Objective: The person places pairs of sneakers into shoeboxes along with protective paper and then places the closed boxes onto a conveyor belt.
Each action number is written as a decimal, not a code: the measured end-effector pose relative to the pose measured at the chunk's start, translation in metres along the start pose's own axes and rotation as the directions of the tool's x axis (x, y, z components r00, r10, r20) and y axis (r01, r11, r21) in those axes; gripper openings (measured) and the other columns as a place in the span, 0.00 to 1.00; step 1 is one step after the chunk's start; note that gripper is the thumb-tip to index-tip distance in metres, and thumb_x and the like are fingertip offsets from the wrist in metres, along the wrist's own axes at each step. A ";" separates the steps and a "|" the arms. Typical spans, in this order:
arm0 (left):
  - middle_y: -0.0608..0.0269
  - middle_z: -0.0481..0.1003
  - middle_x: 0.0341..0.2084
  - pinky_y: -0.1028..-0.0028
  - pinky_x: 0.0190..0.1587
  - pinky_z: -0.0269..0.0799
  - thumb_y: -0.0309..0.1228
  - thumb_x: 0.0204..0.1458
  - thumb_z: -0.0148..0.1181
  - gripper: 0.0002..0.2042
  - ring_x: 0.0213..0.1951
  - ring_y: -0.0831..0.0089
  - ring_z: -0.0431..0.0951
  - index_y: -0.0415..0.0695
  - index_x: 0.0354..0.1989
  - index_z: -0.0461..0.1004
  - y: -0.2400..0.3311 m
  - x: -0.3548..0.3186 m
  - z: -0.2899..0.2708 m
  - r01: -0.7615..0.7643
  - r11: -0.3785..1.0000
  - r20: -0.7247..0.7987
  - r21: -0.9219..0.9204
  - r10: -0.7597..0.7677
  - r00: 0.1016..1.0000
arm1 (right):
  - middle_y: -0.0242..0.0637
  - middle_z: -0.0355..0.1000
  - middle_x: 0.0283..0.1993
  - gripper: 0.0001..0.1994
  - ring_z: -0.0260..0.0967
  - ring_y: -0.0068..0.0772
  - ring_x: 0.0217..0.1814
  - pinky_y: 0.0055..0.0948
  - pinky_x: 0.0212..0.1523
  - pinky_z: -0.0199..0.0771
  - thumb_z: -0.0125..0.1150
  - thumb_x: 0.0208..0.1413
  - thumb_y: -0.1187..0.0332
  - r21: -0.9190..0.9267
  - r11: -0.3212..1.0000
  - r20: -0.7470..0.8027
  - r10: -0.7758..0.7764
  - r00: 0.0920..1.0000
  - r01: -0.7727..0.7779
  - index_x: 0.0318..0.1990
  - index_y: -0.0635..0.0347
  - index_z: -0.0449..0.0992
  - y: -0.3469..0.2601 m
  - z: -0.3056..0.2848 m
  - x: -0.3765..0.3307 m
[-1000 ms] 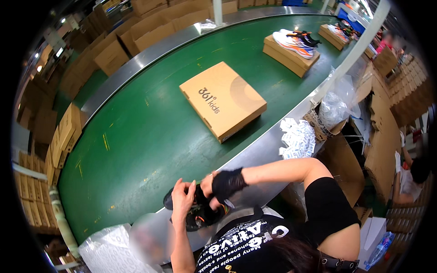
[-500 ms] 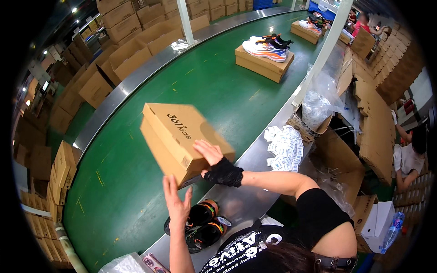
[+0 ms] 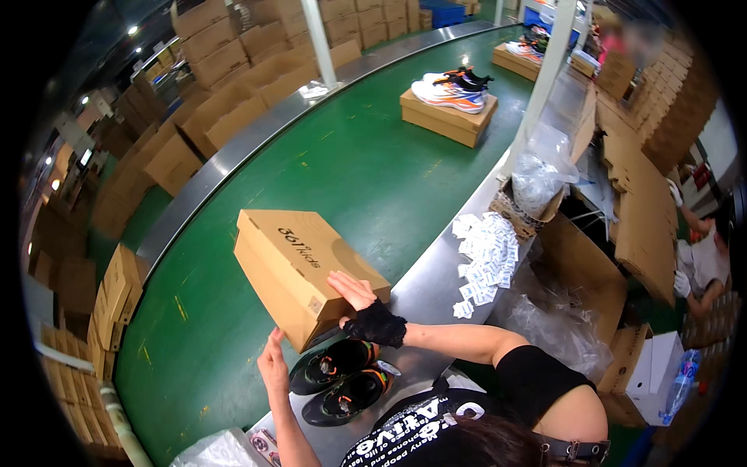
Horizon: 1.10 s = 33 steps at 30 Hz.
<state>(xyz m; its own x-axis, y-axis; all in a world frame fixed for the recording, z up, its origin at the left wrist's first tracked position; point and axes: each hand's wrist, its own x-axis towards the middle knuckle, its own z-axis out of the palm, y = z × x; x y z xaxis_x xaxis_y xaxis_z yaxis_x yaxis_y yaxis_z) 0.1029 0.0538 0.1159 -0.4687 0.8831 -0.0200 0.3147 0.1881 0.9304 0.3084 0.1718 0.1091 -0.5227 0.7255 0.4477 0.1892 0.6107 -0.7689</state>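
Note:
A closed brown shoebox [image 3: 299, 268] sits at an angle over the near side of the green belt. My right hand [image 3: 359, 303], in a black fingerless glove, grips its near end, fingers flat on the lid and thumb lower at the edge. Just beside the box's near left corner is my left hand [image 3: 273, 364], bare, with the index finger extended and the others loosely bent; it holds nothing. Whether a fingertip touches the cardboard is unclear. A pair of dark shoes with orange trim [image 3: 346, 395] rests on the metal ledge below the box.
White sachets [image 3: 486, 257] are heaped on the metal ledge [image 3: 424, 311] at right. White-and-orange sneakers [image 3: 451, 93] ride on another shoebox [image 3: 443, 121] farther along the belt [image 3: 342, 167]. Shoeboxes [image 3: 117, 300] stand at left. A co-worker [image 3: 700, 257] is at far right.
The shoebox has come slightly down and nearer to me with my right hand on it. My left hand has drawn left and down, its fingers more bent. More of the dark shoes shows.

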 end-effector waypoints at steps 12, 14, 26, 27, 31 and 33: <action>0.49 0.64 0.49 0.74 0.52 0.57 0.40 0.55 0.43 0.26 0.49 0.70 0.64 0.36 0.57 0.52 -0.067 0.005 -0.029 -0.019 0.999 -0.229 -0.046 0.008 0.973 | 0.32 0.66 0.39 0.24 0.65 0.27 0.37 0.25 0.35 0.69 0.53 0.35 0.80 0.512 0.843 -0.276 0.344 0.898 -0.166 0.47 0.64 0.63 0.019 -0.010 0.019; 0.53 0.65 0.47 0.78 0.52 0.56 0.40 0.54 0.44 0.24 0.48 0.71 0.64 0.34 0.53 0.58 -0.067 0.000 -0.051 0.102 0.979 -0.257 -0.179 -0.146 0.955 | 0.32 0.66 0.38 0.21 0.65 0.27 0.38 0.27 0.34 0.68 0.55 0.36 0.77 0.813 0.553 -0.140 0.488 0.861 -0.182 0.43 0.61 0.65 0.024 -0.032 0.018; 0.46 0.73 0.24 0.63 0.40 0.66 0.50 0.45 0.47 0.22 0.36 0.56 0.74 0.41 0.31 0.75 -0.122 0.010 -0.059 0.545 0.797 -0.481 0.262 -0.382 0.789 | 0.38 0.66 0.29 0.16 0.64 0.32 0.33 0.32 0.35 0.65 0.56 0.48 0.63 -0.170 0.900 -0.274 0.347 0.897 -0.400 0.42 0.63 0.68 0.138 -0.080 -0.110; 0.48 0.74 0.22 0.64 0.39 0.67 0.50 0.45 0.46 0.23 0.35 0.59 0.74 0.40 0.30 0.75 -0.124 0.011 -0.060 0.539 0.834 -0.478 0.119 -0.428 0.767 | 0.42 0.65 0.35 0.18 0.64 0.37 0.36 0.33 0.38 0.65 0.56 0.47 0.64 -0.429 0.834 -0.179 0.298 0.938 -0.347 0.45 0.62 0.66 0.128 -0.092 -0.127; 0.55 0.75 0.21 0.72 0.34 0.68 0.44 0.48 0.46 0.19 0.27 0.68 0.75 0.39 0.29 0.76 -0.179 -0.016 -0.055 0.493 0.788 -0.480 -0.369 -0.616 0.625 | 0.46 0.58 0.46 0.19 0.63 0.48 0.42 0.38 0.42 0.65 0.51 0.48 0.64 -0.750 0.568 -0.068 0.441 0.895 -0.337 0.48 0.59 0.63 0.121 -0.099 -0.196; 0.53 0.75 0.24 0.71 0.36 0.68 0.35 0.45 0.47 0.14 0.30 0.65 0.76 0.39 0.32 0.75 -0.193 -0.031 -0.049 0.619 0.751 -0.389 -0.231 -0.654 0.649 | 0.46 0.60 0.43 0.15 0.63 0.47 0.39 0.38 0.40 0.65 0.48 0.50 0.65 -0.691 0.637 -0.050 0.429 0.902 -0.342 0.45 0.60 0.65 0.122 -0.095 -0.205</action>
<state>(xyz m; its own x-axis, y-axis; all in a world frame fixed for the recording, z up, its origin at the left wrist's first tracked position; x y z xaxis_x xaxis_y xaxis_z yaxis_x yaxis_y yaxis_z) 0.0160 -0.0313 -0.0454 -0.8309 0.2828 -0.4793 -0.2443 0.5885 0.7707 0.5178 0.1278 -0.0326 -0.3488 0.9323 0.0961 0.8733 0.3605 -0.3277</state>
